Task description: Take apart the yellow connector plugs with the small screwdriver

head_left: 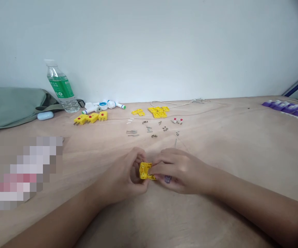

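Note:
My left hand (124, 175) curls its thumb and fingers around a yellow plastic plug housing (144, 171), whose hollow, moulded inner side faces up. From the right, the closed fingers of my right hand (181, 170) reach into the housing and cover part of it; any small part between the fingertips is hidden. A screwdriver runs through the right hand: its clear purplish handle (168, 179) shows below the fingers, and its thin metal shaft sticks out beyond the knuckles. Just past my hands lie small screws (154, 136), metal pins (131, 131) and flat metal strips (149, 129).
Yellow housing pieces (158, 112) and red-topped white parts (177, 121) lie farther back. Yellow plugs (92, 118) sit left, near a water bottle (62, 89) and a green bag (12, 106). A white cord (174, 103) runs by the wall; purple-and-white items (288, 107) stand far right.

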A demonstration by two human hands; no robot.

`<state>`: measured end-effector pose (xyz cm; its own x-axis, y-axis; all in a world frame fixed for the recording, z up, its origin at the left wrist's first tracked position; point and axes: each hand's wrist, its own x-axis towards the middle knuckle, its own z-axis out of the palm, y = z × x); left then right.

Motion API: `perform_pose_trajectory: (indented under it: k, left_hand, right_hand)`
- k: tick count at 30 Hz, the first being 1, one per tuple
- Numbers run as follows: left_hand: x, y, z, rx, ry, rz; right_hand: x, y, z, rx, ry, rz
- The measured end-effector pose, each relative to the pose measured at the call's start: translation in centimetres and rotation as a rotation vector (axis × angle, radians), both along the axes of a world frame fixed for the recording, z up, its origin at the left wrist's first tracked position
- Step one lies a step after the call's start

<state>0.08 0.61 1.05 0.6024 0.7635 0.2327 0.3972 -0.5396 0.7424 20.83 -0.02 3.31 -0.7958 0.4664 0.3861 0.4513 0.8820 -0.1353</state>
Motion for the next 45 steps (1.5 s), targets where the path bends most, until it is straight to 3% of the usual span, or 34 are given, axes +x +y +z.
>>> perform_pose_trajectory:
  k: [6, 11, 21, 26, 32, 40, 45]
  left_hand:
    - [-0.1, 0.2, 0.0, -0.008, -0.035, -0.007]
    - [-0.6, 0.8, -0.3, -0.002, -0.036, -0.039]
    - [-0.1, 0.7, 0.2, -0.034, 0.098, -0.123]
    - [0.0, 0.7, 0.3, -0.064, 0.12, -0.132]
    - [0.0, 1.1, -0.1, -0.078, 0.054, -0.167]
    - [0.0, 1.2, 0.2, -0.09, 0.032, -0.186]
    - [0.0, 1.3, -0.1, -0.133, 0.042, -0.175]
  right_hand:
    - [0.4, 0.0, 0.4, -0.056, -0.024, -0.015]
    - [0.7, 0.4, 0.6, -0.209, -0.076, -0.052]
    - [1.2, 0.3, -0.3, -0.024, -0.145, 0.013]
    - [1.1, 0.6, -0.1, -0.11, -0.134, 0.004]
    - [0.4, 0.8, 0.5, -0.191, -0.186, 0.094]
    - [-0.9, 1.6, 2.6, -0.358, -0.321, 0.121]
    - [-2.3, 2.2, 4.5, -0.383, -0.464, 0.131]
